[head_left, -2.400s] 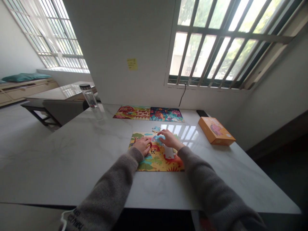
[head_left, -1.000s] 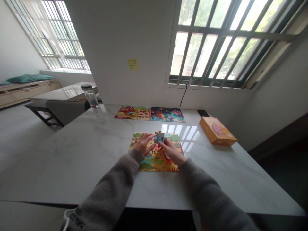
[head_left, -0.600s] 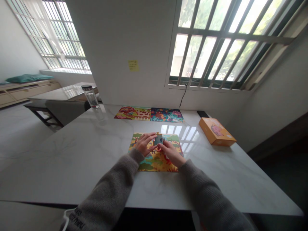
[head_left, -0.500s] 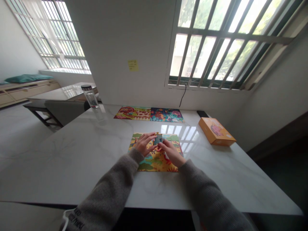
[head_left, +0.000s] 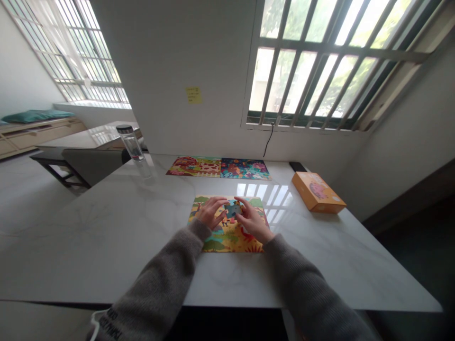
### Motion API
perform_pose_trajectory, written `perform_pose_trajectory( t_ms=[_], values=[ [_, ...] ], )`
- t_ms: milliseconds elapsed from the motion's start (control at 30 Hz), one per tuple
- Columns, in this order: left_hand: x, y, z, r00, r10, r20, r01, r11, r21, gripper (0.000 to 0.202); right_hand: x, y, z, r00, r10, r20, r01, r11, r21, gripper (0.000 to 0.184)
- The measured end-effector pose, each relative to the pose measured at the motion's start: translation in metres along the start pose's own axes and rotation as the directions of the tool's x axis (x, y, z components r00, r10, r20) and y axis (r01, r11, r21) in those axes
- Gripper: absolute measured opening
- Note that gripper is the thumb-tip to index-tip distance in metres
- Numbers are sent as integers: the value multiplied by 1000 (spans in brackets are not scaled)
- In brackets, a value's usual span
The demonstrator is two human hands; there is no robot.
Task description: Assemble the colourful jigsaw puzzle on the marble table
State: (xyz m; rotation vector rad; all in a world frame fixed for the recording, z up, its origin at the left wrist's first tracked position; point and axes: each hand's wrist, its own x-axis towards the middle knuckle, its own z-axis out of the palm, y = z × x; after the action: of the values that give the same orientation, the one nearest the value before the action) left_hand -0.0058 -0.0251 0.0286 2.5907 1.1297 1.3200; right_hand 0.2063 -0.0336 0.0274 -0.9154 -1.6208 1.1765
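Observation:
A blue-grey jigsaw puzzle piece (head_left: 233, 210) is held up over the middle of a colourful animal puzzle (head_left: 227, 241) on the table. My left hand (head_left: 212, 213) has its thumb and fingers curved around the piece's left edge. On the opposite edge, my right hand (head_left: 253, 221) grips it between thumb and fingers. Both hands cover parts of the puzzle picture, which shows trees, yellow ground and a red shape near my right hand. Whether the piece touches the puzzle beneath it, I cannot tell.
Two more puzzle pictures, a farm scene (head_left: 195, 166) and a dark blue one (head_left: 245, 169), lie side by side near the wall. An orange box (head_left: 318, 192) stands at the right, with a black flat object (head_left: 297, 166) behind it. A clear bottle (head_left: 131, 144) stands far left.
The puzzle piece has turned between my hands, its knob shifting from the upper left to the upper right. My right fingers have opened out along its top. The view has shifted slightly.

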Motion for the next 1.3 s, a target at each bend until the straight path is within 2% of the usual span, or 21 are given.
perform_pose_trajectory(
  t_ms=[167,267,400,500,567,667,900,967,1067,1133,1200,1300],
  values=[
    [1,-4,2,999,6,-54,-6,1000,5,16,0,-3,-1,996,72,-47,-68,995,76,34],
    [1,-2,2,998,3,-56,-4,1000,-16,18,1,-4,-3,992,67,-108,-57,994,92,32],
    [1,4,-1,1000,-7,-24,7,1000,-10,22,1,-6,-1,977,105,-186,-66,976,206,35],
    [0,8,0,999,25,20,-25,999,21,47,-2,-11,2,980,98,-171,-52,966,255,47],
    [-1,9,2,999,42,31,-44,998,35,58,-4,-14,4,989,63,-131,-34,976,213,55],
    [-1,8,3,999,44,14,-44,998,46,56,-5,-17,5,995,21,-100,-8,991,130,50],
    [0,8,0,997,76,-1,-76,997,-3,49,-2,-10,1,996,-21,-88,32,992,119,43],
    [1,8,0,997,74,-3,-74,997,1,48,-2,-10,-2,994,-45,-96,50,997,53,39],
    [2,7,-1,997,73,-3,-73,997,14,46,-4,-14,-6,982,-151,-111,131,977,-170,37],
    [2,5,-1,997,73,-13,-73,997,19,44,-6,-19,-11,960,-273,-56,238,907,-348,43],
    [1,4,0,998,63,-17,-63,998,19,41,-8,-22,-16,929,-366,53,345,807,-479,51],
    [-1,2,2,999,45,-2,-45,999,7,35,-10,-21,-24,899,-408,160,421,704,-571,55]
  ],
)
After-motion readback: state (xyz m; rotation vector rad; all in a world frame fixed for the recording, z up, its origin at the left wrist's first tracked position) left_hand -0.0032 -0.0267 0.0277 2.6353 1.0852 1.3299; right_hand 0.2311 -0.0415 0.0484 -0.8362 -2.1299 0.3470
